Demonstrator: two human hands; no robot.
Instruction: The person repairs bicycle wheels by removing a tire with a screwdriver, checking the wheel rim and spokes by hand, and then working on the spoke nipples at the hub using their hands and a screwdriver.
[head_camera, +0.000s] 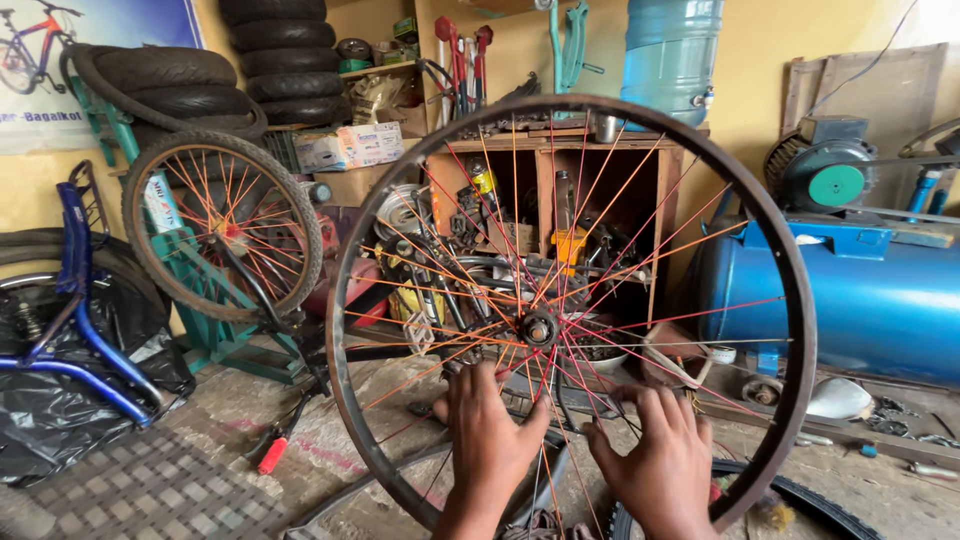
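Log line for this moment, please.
left hand: fingers on spokes | right hand: fingers on spokes | bare wheel rim: upright, no tyre | hub: above hands

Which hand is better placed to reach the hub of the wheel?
Probably the left hand. Its fingers lie on the spokes directly under the hub of the bare wheel rim. The right hand also rests on the spokes, but lower and further to the side.

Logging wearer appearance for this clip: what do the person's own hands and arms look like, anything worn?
Both the left hand and right hand are bare: no gloves, rings, watch or bands visible. The forearms are cut off at the frame's bottom edge, and no sleeves show on the part in view.
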